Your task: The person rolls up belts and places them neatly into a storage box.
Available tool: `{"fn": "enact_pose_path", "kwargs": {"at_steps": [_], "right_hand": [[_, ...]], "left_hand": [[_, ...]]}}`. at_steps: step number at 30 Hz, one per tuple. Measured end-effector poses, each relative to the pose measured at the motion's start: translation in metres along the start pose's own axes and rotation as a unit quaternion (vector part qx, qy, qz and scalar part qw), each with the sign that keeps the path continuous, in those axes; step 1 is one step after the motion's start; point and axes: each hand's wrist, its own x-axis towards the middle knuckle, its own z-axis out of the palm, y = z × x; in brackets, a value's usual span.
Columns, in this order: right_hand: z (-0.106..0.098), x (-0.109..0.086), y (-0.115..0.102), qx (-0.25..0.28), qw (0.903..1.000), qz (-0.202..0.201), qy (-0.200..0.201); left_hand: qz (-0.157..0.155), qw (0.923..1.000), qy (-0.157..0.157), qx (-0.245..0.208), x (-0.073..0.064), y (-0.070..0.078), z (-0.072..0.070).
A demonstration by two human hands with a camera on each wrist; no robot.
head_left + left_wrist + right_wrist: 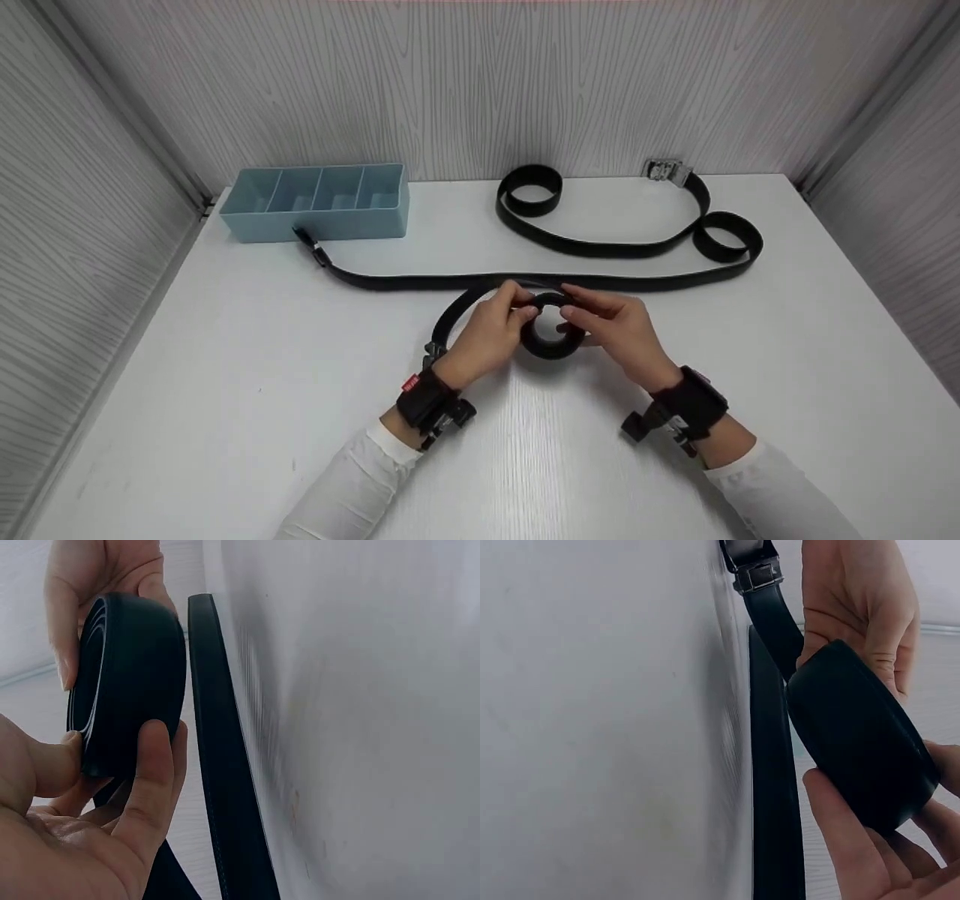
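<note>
A black belt, rolled into a coil (551,350), is held between both hands over the middle of the table. My left hand (486,330) grips its left side, thumb on the upper edge and fingers around the outer face. On the opposite side my right hand (626,334) pinches the coil between thumb and fingers. From the roll, the unrolled length of the belt (448,319) curves left behind the left hand to a metal buckle (757,574). In the left wrist view several layers show inside the coil (142,667).
Just beyond the hands, a second black belt (405,283) stretches across the table, its right end curled. Behind it lies a third belt (600,249) with a coiled end and a silver buckle (664,171). A blue four-section box (322,226) stands at the back left.
</note>
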Motion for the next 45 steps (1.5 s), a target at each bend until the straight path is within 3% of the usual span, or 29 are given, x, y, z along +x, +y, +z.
{"fn": "enact_pose_path", "kwargs": {"at_steps": [5, 13, 21, 29, 39, 45], "right_hand": [[0.0000, -0.0008, 0.0005, 0.001, 1.0000, -0.008, 0.006], [0.0009, 0.0007, 0.0038, 0.031, 0.9990, -0.001, 0.033], [-0.0004, 0.0012, 0.0024, 0.008, 0.9999, 0.003, 0.009], [-0.0035, 0.0007, 0.0026, -0.011, 0.9996, 0.000, -0.026], [-0.0002, 0.0002, 0.0032, 0.004, 0.9997, -0.004, 0.025], [0.0010, 0.0009, 0.0047, 0.019, 0.9989, 0.005, 0.043]], "left_hand": [[0.001, 0.9999, -0.004, -0.010, -0.0003, 0.0006, 0.0006], [-0.047, 0.9968, -0.003, -0.065, 0.0001, -0.0005, 0.0024], [-0.015, 0.9999, 0.002, -0.007, -0.0003, 0.0009, 0.0003], [-0.006, 0.9998, -0.021, 0.000, -0.0006, 0.0005, 0.0035], [-0.050, 0.9979, -0.001, -0.041, -0.0011, 0.0010, 0.0042], [-0.052, 0.9973, -0.009, -0.051, -0.0021, 0.0017, 0.0036]]}}
